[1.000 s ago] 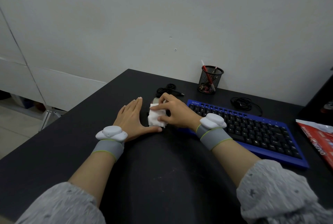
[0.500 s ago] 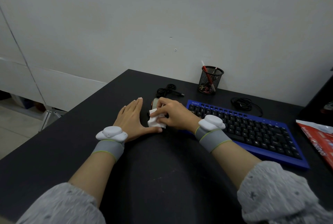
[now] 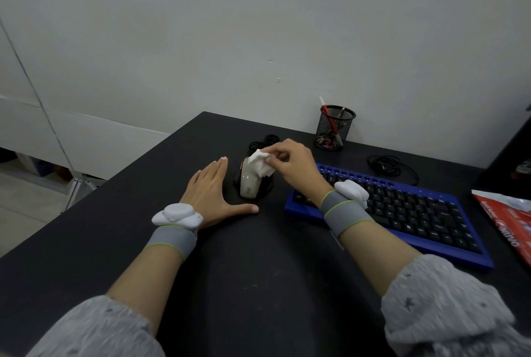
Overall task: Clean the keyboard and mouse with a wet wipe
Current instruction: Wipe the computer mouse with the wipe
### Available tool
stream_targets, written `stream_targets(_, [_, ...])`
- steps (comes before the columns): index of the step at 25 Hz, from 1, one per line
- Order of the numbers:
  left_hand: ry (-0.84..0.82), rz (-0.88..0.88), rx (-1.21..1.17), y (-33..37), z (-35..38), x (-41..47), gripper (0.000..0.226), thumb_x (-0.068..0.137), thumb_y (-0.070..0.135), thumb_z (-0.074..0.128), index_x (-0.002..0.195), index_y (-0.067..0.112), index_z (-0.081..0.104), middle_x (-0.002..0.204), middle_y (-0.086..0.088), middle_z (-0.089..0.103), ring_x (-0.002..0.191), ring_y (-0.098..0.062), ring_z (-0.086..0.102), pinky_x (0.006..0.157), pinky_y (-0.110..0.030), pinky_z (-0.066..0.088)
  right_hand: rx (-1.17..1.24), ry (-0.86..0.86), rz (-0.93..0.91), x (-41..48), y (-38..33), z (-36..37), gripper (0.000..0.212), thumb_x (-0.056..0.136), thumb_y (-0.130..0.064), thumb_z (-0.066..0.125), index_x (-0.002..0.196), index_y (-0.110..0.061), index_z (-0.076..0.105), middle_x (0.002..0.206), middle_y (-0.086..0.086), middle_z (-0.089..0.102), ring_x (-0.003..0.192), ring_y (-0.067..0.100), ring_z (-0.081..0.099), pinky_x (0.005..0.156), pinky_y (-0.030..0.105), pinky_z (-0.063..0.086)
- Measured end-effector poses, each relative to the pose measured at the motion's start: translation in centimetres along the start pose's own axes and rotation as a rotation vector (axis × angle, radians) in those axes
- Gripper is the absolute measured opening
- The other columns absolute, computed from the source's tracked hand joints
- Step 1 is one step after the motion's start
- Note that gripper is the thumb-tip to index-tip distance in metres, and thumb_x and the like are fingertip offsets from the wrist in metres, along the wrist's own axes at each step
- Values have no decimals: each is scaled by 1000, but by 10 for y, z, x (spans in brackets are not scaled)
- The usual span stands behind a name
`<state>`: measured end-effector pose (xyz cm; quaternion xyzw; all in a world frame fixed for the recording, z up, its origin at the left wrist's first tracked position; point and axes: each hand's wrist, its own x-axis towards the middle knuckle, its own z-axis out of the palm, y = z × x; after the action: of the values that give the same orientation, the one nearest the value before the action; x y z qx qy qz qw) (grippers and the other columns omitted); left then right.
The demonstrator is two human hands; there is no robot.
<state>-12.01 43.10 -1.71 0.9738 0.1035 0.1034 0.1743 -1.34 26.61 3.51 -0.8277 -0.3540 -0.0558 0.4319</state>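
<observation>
Right hand has shifted from the near end of the mouse to its far end. The rounded beige computer mouse now shows its back, which the wipe covered a second ago. Left hand unchanged.

Right hand pinches the crumpled white wet wipe between thumb and forefinger, and the wipe lies against the mouse's front right side. Left hand lies flat on the matte black counter just left of the mouse, fingers straight and together, thumb spread out close to the mouse's near end.

- Blue-framed keyboard with black keys is just right of the mouse, with the right wrist over its left end.
- Black wire-mesh pen cup is behind and right of the mouse.
- Coiled black cable is just behind the mouse.
- Red plastic packet is far right of the mouse.
</observation>
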Motion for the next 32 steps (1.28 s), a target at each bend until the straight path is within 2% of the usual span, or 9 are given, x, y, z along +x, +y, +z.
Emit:
stream_targets(3, [9,2,14,0,0,1,132,49,92,37,150,17,-1,160,2,3,147,-14,4,120,-36,6,-9,111,138,4,9,0,19,87,-13,61,103,-14,71,91,4,61,80,11,52,69,14,35])
stream_targets(6, [14,13,48,1,1,1,124,56,89,35,151,18,-2,160,2,3,147,-14,4,119,-36,5,-53,127,209,6,13,2,19,88,-13,58,103,-13,71,98,9,68,89,19,59,78,28,45])
stream_targets(9, [10,16,60,2,2,2,117,63,86,39,151,19,-2,160,3,4,147,-13,4,119,-36,5,-123,116,274,6,11,5,21,90,-16,55,103,-15,70,103,8,70,101,25,61,85,33,47])
stream_targets(12, [2,16,67,2,2,2,114,66,84,42,151,20,0,160,4,4,147,-12,4,120,-36,5,-263,34,367,8,9,11,23,91,-20,51,105,-21,69,114,6,67,113,29,56,100,42,37])
stream_targets(14, [3,18,71,2,1,2,112,68,83,42,151,20,1,160,5,4,147,-12,4,120,-37,5,-320,1,395,10,7,13,25,91,-21,49,106,-25,68,117,3,66,117,27,53,101,45,29])
stream_targets(20, [-3,23,88,3,1,2,109,69,82,41,151,20,4,159,6,5,146,-11,3,120,-37,5,-337,-39,377,12,6,14,27,90,-20,45,104,-25,67,115,0,66,117,24,52,102,46,23])
stream_targets(25, [-4,21,88,3,1,2,109,69,83,41,151,20,4,159,6,6,146,-11,4,119,-36,4,-292,-13,360,7,6,11,22,89,-20,49,101,-24,67,112,-1,67,113,24,53,99,45,26])
stream_targets(32, [9,19,90,4,1,1,110,68,82,41,151,20,5,159,6,7,146,-10,5,119,-36,5,-305,1,235,-8,-1,5,17,86,-22,51,93,-25,67,99,-5,70,102,19,58,94,41,30])
